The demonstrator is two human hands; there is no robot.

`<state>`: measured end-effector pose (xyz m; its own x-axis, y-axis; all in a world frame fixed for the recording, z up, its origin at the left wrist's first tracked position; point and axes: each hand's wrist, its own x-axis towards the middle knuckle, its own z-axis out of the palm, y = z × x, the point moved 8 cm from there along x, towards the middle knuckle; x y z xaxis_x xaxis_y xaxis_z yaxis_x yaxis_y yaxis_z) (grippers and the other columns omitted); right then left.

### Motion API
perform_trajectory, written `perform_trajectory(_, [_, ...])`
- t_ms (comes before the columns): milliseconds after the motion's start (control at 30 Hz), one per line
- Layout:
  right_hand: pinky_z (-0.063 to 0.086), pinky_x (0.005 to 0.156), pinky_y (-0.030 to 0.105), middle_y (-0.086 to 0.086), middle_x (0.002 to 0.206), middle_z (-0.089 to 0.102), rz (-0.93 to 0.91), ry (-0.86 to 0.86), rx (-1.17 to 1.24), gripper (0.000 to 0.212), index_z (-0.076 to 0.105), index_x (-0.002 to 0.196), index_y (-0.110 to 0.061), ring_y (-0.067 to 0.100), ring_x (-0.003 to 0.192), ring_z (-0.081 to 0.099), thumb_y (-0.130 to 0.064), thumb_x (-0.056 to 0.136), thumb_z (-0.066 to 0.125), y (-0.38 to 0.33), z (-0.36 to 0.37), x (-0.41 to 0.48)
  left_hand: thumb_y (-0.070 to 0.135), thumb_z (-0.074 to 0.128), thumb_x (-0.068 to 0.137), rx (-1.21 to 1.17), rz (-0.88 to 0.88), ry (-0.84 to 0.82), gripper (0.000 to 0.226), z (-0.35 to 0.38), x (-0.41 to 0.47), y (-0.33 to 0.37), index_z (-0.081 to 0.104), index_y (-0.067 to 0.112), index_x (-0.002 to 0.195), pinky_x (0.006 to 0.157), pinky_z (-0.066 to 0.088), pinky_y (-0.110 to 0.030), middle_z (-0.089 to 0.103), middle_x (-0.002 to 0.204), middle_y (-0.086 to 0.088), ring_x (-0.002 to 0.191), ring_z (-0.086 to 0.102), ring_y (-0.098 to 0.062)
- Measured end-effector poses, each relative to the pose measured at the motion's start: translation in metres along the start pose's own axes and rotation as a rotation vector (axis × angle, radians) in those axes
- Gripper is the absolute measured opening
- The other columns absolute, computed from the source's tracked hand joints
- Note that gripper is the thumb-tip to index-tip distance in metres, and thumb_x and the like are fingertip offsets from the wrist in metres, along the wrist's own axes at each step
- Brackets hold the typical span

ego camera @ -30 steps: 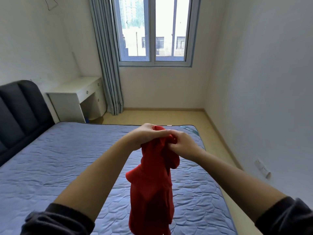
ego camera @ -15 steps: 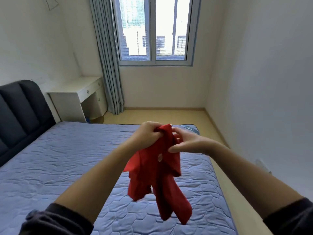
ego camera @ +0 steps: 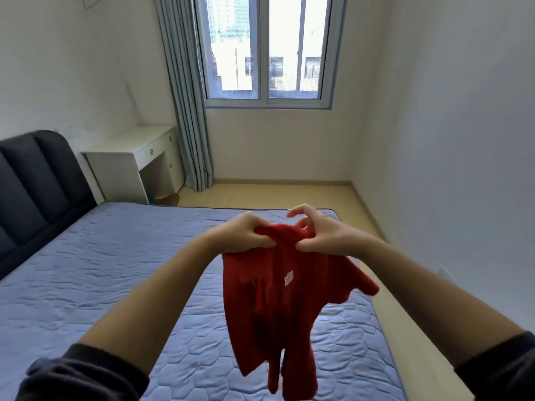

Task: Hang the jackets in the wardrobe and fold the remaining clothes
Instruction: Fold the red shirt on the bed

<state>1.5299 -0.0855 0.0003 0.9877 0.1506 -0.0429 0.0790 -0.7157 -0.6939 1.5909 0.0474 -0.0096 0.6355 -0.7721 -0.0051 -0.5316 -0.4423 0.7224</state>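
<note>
A small red garment (ego camera: 278, 302) with a white label hangs in the air above the blue quilted mattress (ego camera: 101, 279). My left hand (ego camera: 246, 233) grips its top edge on the left. My right hand (ego camera: 321, 233) pinches the top edge on the right with thumb and lower fingers, while its index finger sticks up free. The cloth spreads out below both hands, one sleeve flaring to the right. No wardrobe or jacket is in view.
A dark padded headboard (ego camera: 31, 180) stands at the left. A white desk (ego camera: 136, 160) sits in the far left corner beside a grey curtain (ego camera: 185, 111) and a window (ego camera: 266, 50). Bare floor (ego camera: 275, 195) runs beyond the bed and along the right wall.
The garment has gone from a bunched hanging bundle to a spread-out shape. My hands have moved slightly apart along its top edge, and the view has dipped a little.
</note>
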Motion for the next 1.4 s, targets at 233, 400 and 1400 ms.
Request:
perform_trajectory(233, [0.032,0.053,0.015,-0.002,0.061,0.052,-0.042,0.348,-0.182,0.032,0.056,0.06,-0.018,0.011,0.06,0.044,0.001,0.084,0.044,-0.005,-0.022,0.011,0.019,0.077,0.076,-0.106,-0.189,-0.181,0.015,0.012,-0.012,-0.019,0.071,0.017,0.09,0.07,0.055,-0.023,0.073,0.082,0.004,0.076,0.069,-0.01])
perform_trajectory(400, [0.03,0.049,0.02,-0.004,0.056,0.043,0.04,0.533,0.032,0.027,0.054,0.066,-0.007,0.007,0.051,0.038,0.002,0.087,0.04,0.018,-0.056,-0.002,0.005,0.066,0.08,-0.05,-0.374,-0.173,0.013,0.02,-0.045,-0.084,0.069,0.018,0.08,0.07,0.053,-0.025,0.068,0.078,0.001,0.074,0.064,-0.015])
perform_trajectory(1400, [0.05,0.092,0.041,0.024,0.105,0.067,0.291,-0.21,0.462,0.024,0.064,0.109,0.01,0.034,0.095,0.062,-0.001,0.092,0.052,0.095,0.019,-0.087,0.018,0.023,0.095,-0.603,-0.743,0.035,0.042,0.022,-0.084,-0.078,0.06,0.002,0.107,0.053,0.054,-0.022,0.074,0.093,-0.012,0.077,0.073,-0.021])
